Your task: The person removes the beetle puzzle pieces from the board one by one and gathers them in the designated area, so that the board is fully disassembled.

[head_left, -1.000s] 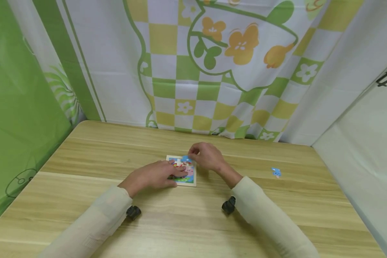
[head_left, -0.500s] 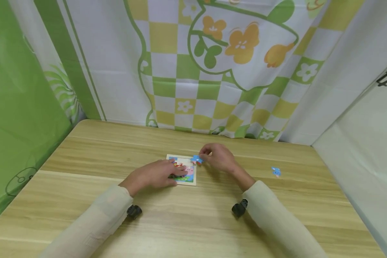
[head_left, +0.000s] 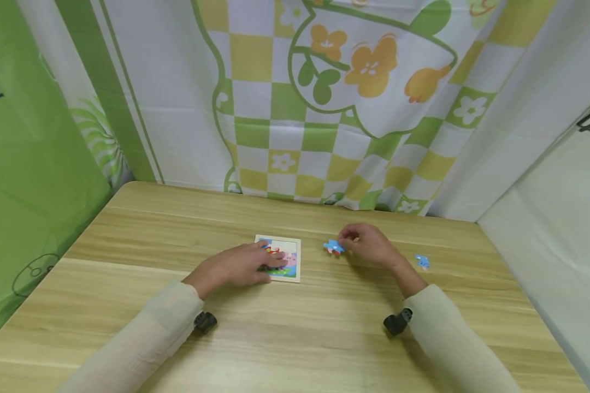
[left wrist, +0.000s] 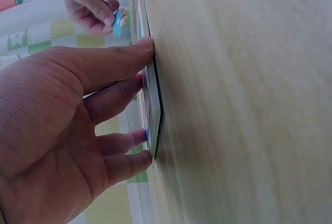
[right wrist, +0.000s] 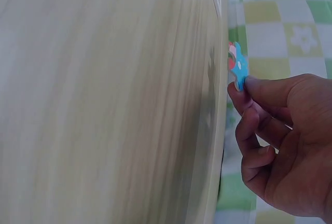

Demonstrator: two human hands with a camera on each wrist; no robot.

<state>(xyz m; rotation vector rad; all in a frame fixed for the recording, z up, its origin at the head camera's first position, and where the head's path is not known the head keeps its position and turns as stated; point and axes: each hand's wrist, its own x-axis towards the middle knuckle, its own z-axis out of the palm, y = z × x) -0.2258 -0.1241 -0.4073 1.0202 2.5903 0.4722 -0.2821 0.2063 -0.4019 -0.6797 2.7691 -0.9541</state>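
On my feed the left hand [head_left: 233,266] is spread over the picture puzzle frame [head_left: 287,280], which lies flat on the wooden table [head_left: 285,338]. I see the right hand [head_left: 371,245] pinching a blue puzzle piece [head_left: 334,247] between thumb and forefinger, raised off the tabletop, right of the frame; a second blue piece [head_left: 422,262] lies farther right.

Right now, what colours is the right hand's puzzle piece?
The piece is mostly blue with red and pink, clearest in the right wrist view.
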